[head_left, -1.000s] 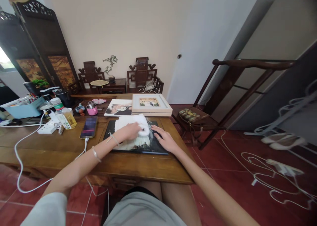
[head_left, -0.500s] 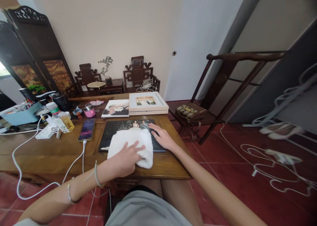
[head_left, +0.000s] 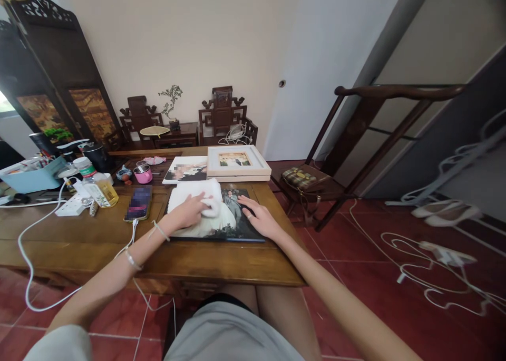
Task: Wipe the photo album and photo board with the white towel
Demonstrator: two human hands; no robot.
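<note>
White cloth (head_left: 192, 188), thick and fluffy, lies near the centre of the view, flat toward its top and bunched into a soft, rounded fold at its right side. The left hand (head_left: 188, 212) is laid over it, fingers pointing up and right; whether they pinch the fold or merely press on it, I cannot tell. Beneath the cloth is a dark photo panel (head_left: 237, 226) — a figure in a grey suit and part of a pale, spreading dress show on it, with dark foliage along the bottom. The right hand (head_left: 261, 218) rests on the panel's right side, fingers spread and grasping nothing.

Panel and cloth are on a brown wooden table (head_left: 237, 266). Just above them in the view sit a pale print (head_left: 179, 176) and, touching or nearly touching it, a white picture frame (head_left: 259, 165). Left of the panel lies a phone (head_left: 138, 203) on its cable; farther out — toward the left edge — come a pink cup (head_left: 143, 175), a bottle of yellowish liquid (head_left: 106, 191) and a light-blue box (head_left: 33, 180)
</note>
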